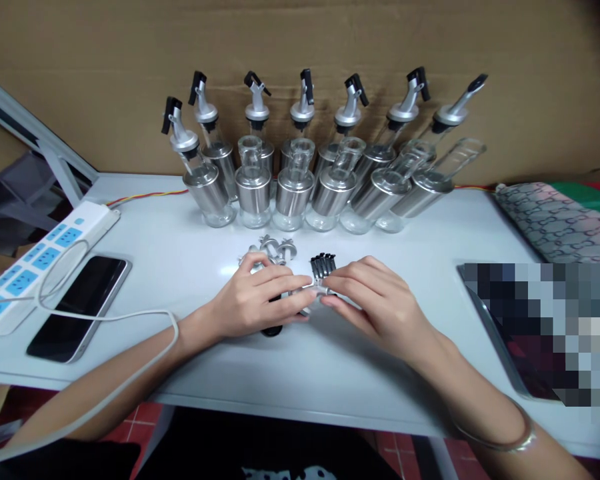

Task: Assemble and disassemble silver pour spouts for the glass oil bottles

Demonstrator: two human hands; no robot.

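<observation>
My left hand (260, 301) and my right hand (375, 297) rest together on the white table (180, 253), fingertips meeting over a small pile of silver pourer spouts with black caps (321, 267). Both hands have their fingers curled around these spouts; a dark piece shows under the left hand. More silver spouts (275, 250) lie just behind the left hand. Beyond them stand two rows of glass oil bottles with steel sleeves (294, 190); the back row has pourer spouts fitted (303, 100), the front row has open necks apart from the leftmost bottle.
A white power strip with blue sockets (35, 263) and a black phone (80, 307) lie at the left, with a white cable looping across. A tablet, partly blurred, (510, 353) sits at the right, with patterned fabric (560, 220) behind it. Brown cardboard backs the table.
</observation>
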